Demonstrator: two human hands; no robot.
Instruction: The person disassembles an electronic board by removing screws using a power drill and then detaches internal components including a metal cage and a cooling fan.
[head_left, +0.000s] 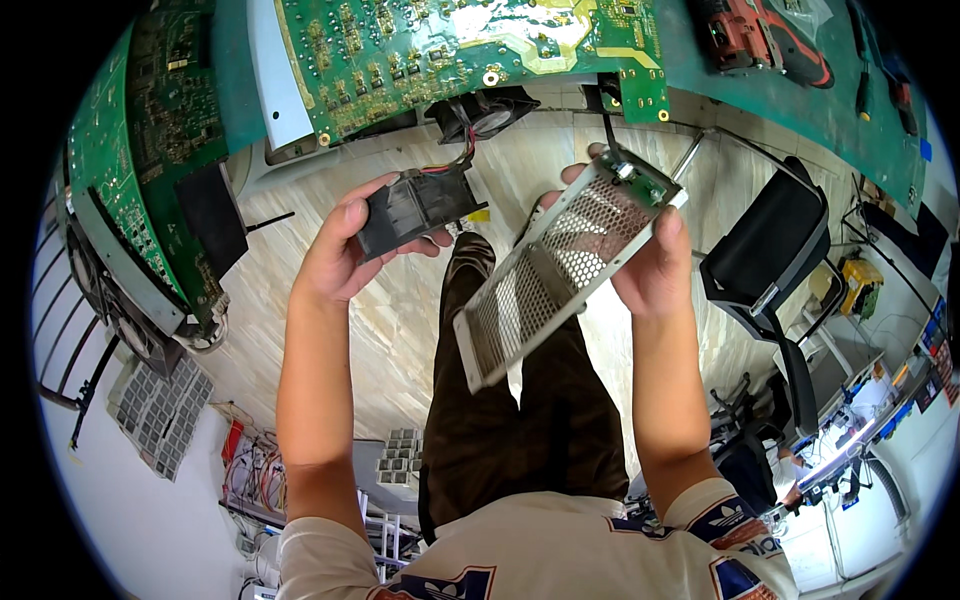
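My left hand is closed around a black cooling fan, seen from its side. Coloured wires run from the fan up toward another black fan below the bench edge. My right hand grips a grey metal bracket by its upper end, thumb on the near rim. The bracket has a perforated honeycomb face and hangs tilted, its lower end over my legs. A small green board with a white connector sits at its upper end. The two parts are apart from each other.
A large green circuit board lies on the green-topped bench ahead. More boards stand at the left. A red power tool and screwdrivers lie at the upper right. A black chair stands on the right.
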